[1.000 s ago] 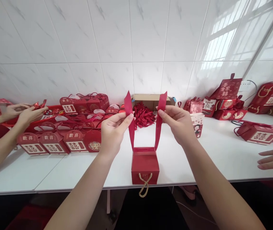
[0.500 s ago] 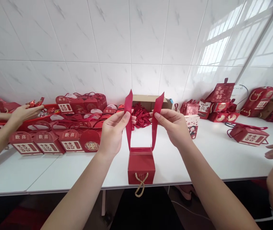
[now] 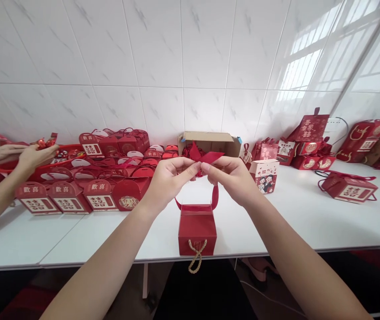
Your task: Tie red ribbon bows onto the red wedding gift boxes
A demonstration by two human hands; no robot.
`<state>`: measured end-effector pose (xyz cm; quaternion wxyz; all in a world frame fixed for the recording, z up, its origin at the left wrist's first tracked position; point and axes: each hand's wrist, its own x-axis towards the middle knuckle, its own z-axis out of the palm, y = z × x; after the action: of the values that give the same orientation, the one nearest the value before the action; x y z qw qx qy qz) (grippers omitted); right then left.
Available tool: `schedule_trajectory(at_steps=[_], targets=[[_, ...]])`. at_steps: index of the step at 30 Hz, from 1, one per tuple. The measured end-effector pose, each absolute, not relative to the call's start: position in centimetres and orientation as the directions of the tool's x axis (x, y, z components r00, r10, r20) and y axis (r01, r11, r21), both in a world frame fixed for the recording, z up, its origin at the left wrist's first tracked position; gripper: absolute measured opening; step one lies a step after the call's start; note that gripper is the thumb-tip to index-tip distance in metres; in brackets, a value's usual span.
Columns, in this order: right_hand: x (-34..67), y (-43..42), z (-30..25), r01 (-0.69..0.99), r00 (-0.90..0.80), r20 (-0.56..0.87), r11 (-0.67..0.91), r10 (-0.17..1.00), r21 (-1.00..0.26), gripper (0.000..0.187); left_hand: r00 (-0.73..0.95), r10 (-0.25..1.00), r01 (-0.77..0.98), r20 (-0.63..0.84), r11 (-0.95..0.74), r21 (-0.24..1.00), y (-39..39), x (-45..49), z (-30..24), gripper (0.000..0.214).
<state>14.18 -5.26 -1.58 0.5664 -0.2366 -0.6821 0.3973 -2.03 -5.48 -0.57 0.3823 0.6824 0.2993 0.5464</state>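
A small red gift box (image 3: 197,229) stands at the table's front edge, a twisted gold cord loop hanging from its near side. Red ribbon (image 3: 215,198) rises from both sides of its top. Above the box, my left hand (image 3: 173,178) pinches one ribbon end. My right hand (image 3: 230,175) pinches the other, thumbs and fingertips almost meeting where the two ends cross. The ends stick out over my fingers. Part of the crossing is hidden behind my fingertips.
A cardboard carton (image 3: 210,138) of red ribbons stands by the wall. Several finished red boxes (image 3: 99,195) line the left, where a co-worker's hands (image 3: 33,155) hold red wrapped pieces over a red tray. A white printed box (image 3: 265,175) and a hexagonal red box (image 3: 348,186) are at right.
My hands have come together from apart, crossing the two ribbon ends above the box. The co-worker's hand at the right has drawn back toward the edge.
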Motion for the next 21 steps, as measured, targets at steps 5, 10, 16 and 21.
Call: schedule_trajectory(at_steps=[5,10,16,21], targets=[[14.5,-4.1,-2.4,-0.149,-0.312,0.721,0.717,0.619,-0.681,0.012,0.285,0.861,-0.106,0.421,-0.408,0.907,-5.0,-2.7,-0.4,0.025],[15.7,-2.7,-3.0,0.172,-0.463,0.847,0.964,0.260,-0.202,0.026,0.347,0.893,-0.210,0.286,-0.223,0.952,-4.6,-3.5,-0.3,0.016],[16.2,-1.9,-3.5,0.362,-0.529,0.842,0.925,0.103,0.114,0.028,0.384,0.881,-0.228,0.277,-0.200,0.953,-4.8,-3.6,-0.5,0.010],[15.5,-2.7,-4.7,0.421,-0.303,0.932,0.905,0.199,-0.056,0.029,0.138,0.831,0.253,0.539,-0.556,0.792,-5.3,-3.1,-1.3,0.022]])
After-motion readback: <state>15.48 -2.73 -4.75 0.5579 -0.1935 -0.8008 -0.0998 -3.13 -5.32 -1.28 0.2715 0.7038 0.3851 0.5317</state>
